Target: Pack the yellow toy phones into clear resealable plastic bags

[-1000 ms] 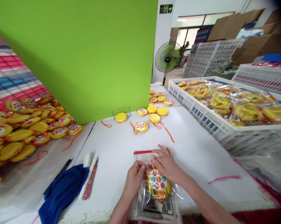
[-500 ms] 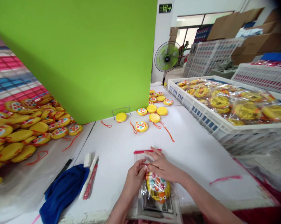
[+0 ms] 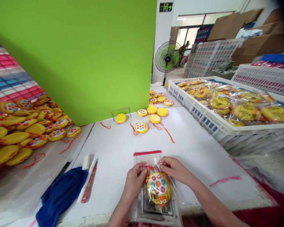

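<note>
In front of me, at the table's near edge, a yellow toy [image 3: 158, 187] with colored buttons and an orange-beaked face lies inside a clear plastic bag [image 3: 142, 217]. More of these flat bags, with a pink-red strip along the top edge, lie under it. My left hand [image 3: 135, 178] pinches the bag's upper left edge, close to the toy's orange cord [image 3: 149, 168]. At the upper right edge of the same bag, my right hand [image 3: 173, 168] has thumb and fingers closed on the plastic.
Loose yellow toys [image 3: 141, 127] lie farther back on the table. A heap of them [image 3: 35, 129] is at left. A blue cloth [image 3: 64, 189], a red-and-white stick [image 3: 88, 186] and a black pen [image 3: 61, 171] lie left. A white crate [image 3: 217, 134] of bagged toys stands right.
My right hand has drawn back from lying flat across the bag's top and now grips its upper right edge. My left hand has stayed at the left edge.
</note>
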`<state>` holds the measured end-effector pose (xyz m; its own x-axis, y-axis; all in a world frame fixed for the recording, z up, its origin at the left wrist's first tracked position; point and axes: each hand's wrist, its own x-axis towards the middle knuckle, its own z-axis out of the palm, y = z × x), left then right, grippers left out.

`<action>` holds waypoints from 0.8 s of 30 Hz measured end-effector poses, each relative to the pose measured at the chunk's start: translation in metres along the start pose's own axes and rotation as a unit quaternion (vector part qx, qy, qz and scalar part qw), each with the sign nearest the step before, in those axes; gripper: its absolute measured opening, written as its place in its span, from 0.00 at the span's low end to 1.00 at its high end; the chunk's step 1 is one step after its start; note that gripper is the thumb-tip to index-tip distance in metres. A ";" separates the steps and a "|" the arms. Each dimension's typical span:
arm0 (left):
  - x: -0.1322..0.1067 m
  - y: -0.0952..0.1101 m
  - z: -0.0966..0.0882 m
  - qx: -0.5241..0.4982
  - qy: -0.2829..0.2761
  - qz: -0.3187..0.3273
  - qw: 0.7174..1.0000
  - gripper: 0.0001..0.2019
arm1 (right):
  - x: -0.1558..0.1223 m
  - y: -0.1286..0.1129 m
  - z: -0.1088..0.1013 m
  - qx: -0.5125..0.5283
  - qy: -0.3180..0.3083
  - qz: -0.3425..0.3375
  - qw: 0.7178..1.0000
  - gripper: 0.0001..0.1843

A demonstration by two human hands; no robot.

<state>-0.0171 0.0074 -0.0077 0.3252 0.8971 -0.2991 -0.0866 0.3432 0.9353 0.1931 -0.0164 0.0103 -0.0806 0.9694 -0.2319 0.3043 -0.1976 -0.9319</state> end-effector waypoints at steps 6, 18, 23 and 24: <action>0.000 0.004 0.002 -0.022 0.005 -0.030 0.999 0.18 | -0.001 -0.001 -0.011 0.111 0.044 0.021 0.993 0.07; -0.007 0.013 -0.005 -0.055 -0.089 -0.024 0.994 0.15 | -0.005 0.013 -0.029 0.169 0.055 0.041 0.983 0.10; -0.008 0.017 -0.004 -0.056 -0.054 -0.030 0.996 0.06 | -0.008 0.012 -0.031 0.144 0.059 0.043 0.987 0.09; -0.008 0.018 -0.004 -0.056 -0.055 -0.030 0.996 0.06 | -0.009 0.012 -0.031 0.134 0.057 0.041 0.988 0.09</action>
<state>-0.0247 0.0071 0.0108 0.4342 0.8402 -0.3249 -0.1660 0.4291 0.8879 0.2269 -0.0228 0.0095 0.0468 0.9556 -0.2910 0.0410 -0.2929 -0.9553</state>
